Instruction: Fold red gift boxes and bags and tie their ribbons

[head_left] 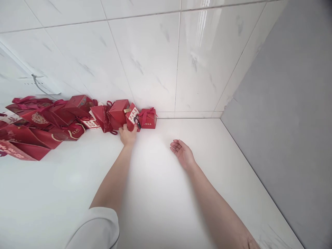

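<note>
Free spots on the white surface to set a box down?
Bare: corner right of the ribboned red box, up to the grey wall; also between the left hand and right hand. Crowded: red boxes along the tiled wall, left.

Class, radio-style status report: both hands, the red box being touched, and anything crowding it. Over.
Left hand on red box with white label, grip unclear. Right hand open, palm up, on white surface. Ribboned red box close on right, more red boxes piled left.
</note>
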{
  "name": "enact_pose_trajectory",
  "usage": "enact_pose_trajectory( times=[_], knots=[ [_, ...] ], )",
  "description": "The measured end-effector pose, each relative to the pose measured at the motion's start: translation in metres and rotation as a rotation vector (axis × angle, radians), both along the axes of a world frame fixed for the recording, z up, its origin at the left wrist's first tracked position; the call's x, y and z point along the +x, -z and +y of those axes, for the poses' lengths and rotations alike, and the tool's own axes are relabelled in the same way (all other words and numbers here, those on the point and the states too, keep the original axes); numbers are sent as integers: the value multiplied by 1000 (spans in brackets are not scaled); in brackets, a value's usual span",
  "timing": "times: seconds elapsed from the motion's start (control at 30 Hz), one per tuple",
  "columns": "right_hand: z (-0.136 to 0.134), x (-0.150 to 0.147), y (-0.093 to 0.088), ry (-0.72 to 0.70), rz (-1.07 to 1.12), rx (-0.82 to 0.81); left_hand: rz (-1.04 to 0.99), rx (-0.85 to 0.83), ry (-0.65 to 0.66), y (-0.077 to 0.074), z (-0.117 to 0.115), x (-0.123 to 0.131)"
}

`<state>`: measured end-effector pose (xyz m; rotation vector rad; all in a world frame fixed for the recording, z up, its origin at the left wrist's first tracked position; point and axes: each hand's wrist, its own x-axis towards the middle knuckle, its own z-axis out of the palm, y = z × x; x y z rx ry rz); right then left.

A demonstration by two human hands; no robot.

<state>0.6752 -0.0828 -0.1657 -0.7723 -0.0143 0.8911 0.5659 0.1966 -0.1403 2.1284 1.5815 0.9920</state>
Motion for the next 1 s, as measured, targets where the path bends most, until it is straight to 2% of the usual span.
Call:
enact_pose_trajectory(
  times=[0.1,0.2,0.27,0.33,0.4,0.43,0.6,0.7,0.8,0.9,1.0],
  knots=[
    [0,-1,-2,3,3,0,-32,75,16,1,-10,-11],
    [0,-1,-2,1,4,0,-96,246,40,-4,-25,-14],
    [0,-1,-1,0,3,2,-135,375,150,-11,-36,-7],
    [0,-1,0,0,1,7,-126,450,338,-18,-48,6],
    [1,0,0,0,-2,12,-75,454,482,-23,-56,25],
    [1,0,1,0,-3,14,-51,436,495,-24,-58,35],
    [2,1,1,3,-13,13,-5,187,275,-24,-52,80],
    [3,1,1,5,-20,13,-27,66,184,-19,-46,88],
    [4,2,3,14,-16,15,-64,63,231,-11,-53,75],
    [5,2,5,95,-21,25,-155,110,440,2,-79,43],
    [6,3,3,236,-80,33,-217,-24,665,13,-117,1]
  ],
)
